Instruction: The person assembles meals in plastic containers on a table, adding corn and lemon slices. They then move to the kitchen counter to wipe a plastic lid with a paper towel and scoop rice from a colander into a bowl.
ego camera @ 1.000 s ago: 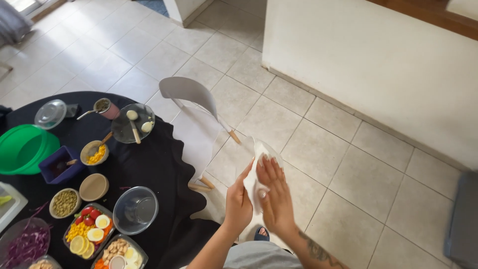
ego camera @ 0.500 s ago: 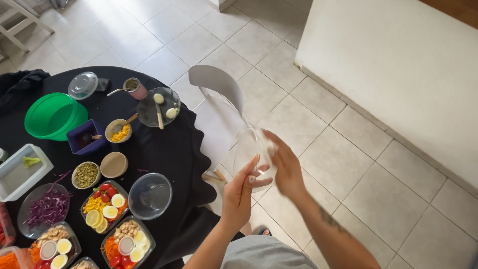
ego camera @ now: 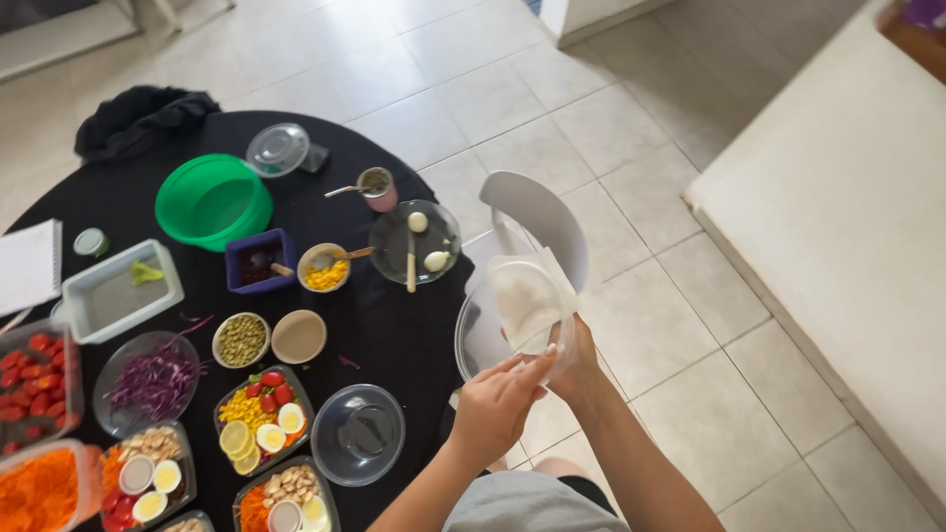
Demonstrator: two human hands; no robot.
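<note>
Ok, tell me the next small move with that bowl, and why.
Probably keep wiping: press the paper towel round the inside of the clear bowl. The right hand holds the towel in the bowl, the left hand grips the rim, and both are off the table, over the floor.

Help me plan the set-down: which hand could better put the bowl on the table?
Left hand, probably: it holds the bowl rim on the table side; the right hand holds the towel.
</note>
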